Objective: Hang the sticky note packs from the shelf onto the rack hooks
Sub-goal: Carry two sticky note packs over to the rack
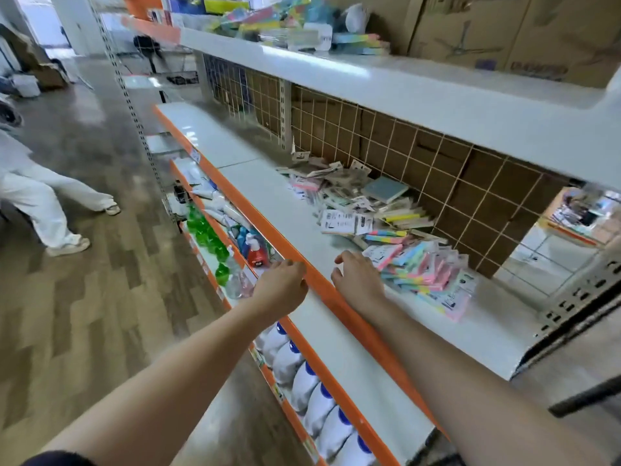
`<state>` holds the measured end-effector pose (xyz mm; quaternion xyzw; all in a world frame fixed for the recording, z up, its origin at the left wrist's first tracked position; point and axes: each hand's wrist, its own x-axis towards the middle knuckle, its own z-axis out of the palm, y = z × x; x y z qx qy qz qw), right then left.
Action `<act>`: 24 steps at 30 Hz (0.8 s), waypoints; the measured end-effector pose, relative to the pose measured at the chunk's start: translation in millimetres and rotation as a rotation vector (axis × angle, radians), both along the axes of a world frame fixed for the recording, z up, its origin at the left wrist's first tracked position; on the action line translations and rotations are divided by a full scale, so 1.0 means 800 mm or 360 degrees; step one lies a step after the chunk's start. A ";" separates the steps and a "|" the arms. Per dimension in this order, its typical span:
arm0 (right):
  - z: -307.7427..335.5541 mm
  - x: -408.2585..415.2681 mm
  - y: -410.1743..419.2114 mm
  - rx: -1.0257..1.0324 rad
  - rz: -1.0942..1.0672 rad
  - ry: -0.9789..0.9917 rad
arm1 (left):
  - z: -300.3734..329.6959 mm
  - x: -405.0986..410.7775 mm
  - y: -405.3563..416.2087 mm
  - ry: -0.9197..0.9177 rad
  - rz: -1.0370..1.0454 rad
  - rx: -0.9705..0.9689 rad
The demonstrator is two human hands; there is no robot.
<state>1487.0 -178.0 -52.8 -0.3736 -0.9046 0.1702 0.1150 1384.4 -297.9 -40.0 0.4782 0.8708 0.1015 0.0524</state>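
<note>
Sticky note packs (pixel 425 272) piled on white shelf (pixel 255 190), just right of right hand (pixel 356 275), fingers loose, empty. Left hand (pixel 282 285) rests relaxed at orange shelf edge (pixel 322 284). Pack labels blurred; fingertip contact unclear.

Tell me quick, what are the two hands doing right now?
Left hand: open, fingers resting on the shelf's orange edge, holding nothing.
Right hand: open, over the shelf beside the sticky note packs, holding nothing.

White bottles with blue caps (pixel 316 395) in row on lower shelf. Green bottles (pixel 205 235) farther along. Cardboard boxes (pixel 504 31) on top shelf. Person in white trousers (pixel 47 203) on wood floor (pixel 84 314), left.
</note>
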 end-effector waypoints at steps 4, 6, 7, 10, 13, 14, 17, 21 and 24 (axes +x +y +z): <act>-0.009 -0.012 0.030 0.0104 -0.0083 -0.0094 | -0.004 -0.021 0.051 -0.0034 -0.0081 0.0006; -0.012 -0.016 0.041 0.0178 -0.0156 -0.0155 | -0.008 -0.028 0.077 -0.0027 -0.0144 0.0006; -0.014 -0.017 0.045 0.0221 -0.0188 -0.0197 | -0.011 -0.032 0.090 -0.0006 -0.0178 0.0011; -0.015 -0.021 0.055 0.0327 -0.0316 -0.0309 | -0.018 -0.045 0.124 0.0096 -0.0295 0.0062; -0.020 -0.025 0.055 0.0406 -0.0413 -0.0502 | -0.027 -0.059 0.153 0.0147 -0.0400 0.0104; -0.023 -0.027 0.053 0.0448 -0.0434 -0.0576 | -0.030 -0.064 0.162 0.0197 -0.0423 0.0126; -0.029 -0.037 0.048 0.0532 -0.0537 -0.0673 | -0.040 -0.082 0.184 0.0331 -0.0546 0.0199; -0.025 -0.049 0.041 0.0711 -0.0685 -0.0672 | -0.048 -0.108 0.201 0.0399 -0.0694 0.0134; -0.028 -0.056 0.043 0.0822 -0.0750 -0.0632 | -0.049 -0.123 0.205 0.0467 -0.0739 0.0219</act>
